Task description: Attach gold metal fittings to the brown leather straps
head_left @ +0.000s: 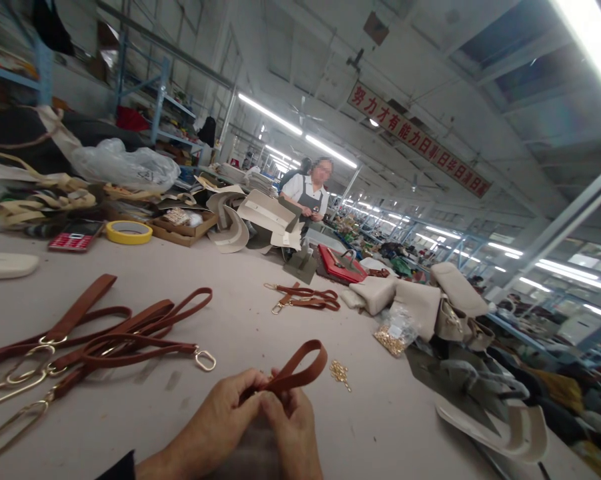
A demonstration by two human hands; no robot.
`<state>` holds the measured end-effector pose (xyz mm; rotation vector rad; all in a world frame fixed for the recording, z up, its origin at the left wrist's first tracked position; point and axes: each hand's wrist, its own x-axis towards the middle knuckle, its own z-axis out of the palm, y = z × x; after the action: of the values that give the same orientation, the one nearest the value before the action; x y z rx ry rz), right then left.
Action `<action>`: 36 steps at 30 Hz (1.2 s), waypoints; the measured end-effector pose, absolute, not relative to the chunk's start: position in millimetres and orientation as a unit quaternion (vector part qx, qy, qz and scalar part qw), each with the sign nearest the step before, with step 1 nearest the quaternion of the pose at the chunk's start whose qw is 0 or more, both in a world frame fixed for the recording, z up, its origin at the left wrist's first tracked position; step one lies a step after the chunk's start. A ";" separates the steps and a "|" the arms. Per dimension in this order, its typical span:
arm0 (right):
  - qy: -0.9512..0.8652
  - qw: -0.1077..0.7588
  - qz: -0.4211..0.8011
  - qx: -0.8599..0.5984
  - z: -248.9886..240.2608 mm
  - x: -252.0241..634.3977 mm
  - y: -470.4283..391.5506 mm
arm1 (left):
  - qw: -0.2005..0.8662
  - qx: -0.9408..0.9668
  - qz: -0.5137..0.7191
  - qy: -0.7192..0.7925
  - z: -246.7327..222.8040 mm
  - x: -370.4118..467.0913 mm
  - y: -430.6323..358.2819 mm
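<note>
A brown leather strap [300, 369], bent into a loop, rises from between my hands near the table's front edge. My left hand [220, 413] pinches the strap's lower part from the left, fingers closed. Against it from the right, my right hand [293, 427] is closed on the same strap, thumb in front. The fingertips hide the strap's ends. Just right of the loop lies a small pile of gold-coloured metal pieces [339, 373]. Several brown straps [130, 340] with gold-coloured clasps lie at the left, and more brown straps [310, 297] lie farther back.
Yellow tape [128, 232], a red calculator [75, 235] and a cardboard box [185, 230] stand at the back left. Beige pouches [415, 303] and a plastic bag of metal pieces [393, 337] are at the right. Beyond the table stands a person [308, 193].
</note>
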<state>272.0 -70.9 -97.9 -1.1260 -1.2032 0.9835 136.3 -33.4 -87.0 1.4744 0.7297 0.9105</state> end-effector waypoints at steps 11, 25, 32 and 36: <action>-0.526 0.580 0.444 -0.436 -106.0 269.2 -65.6 | 0.532 0.640 0.430 0.349 -90.9 142.6 -41.8; -0.523 0.592 0.399 -0.466 -115.5 261.9 -60.9 | 0.557 0.627 0.424 0.342 -92.5 138.3 -32.8; -0.543 0.561 0.435 -0.449 -101.8 265.3 -68.2 | 0.554 0.629 0.429 0.337 -87.1 139.3 -38.6; -0.541 0.565 0.420 -0.460 -97.5 267.2 -71.8 | 0.543 0.631 0.440 0.336 -88.7 141.7 -40.8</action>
<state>267.2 -71.8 -97.5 -1.0828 -1.2721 0.9884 141.7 -40.8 -88.7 1.4988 0.7982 1.0433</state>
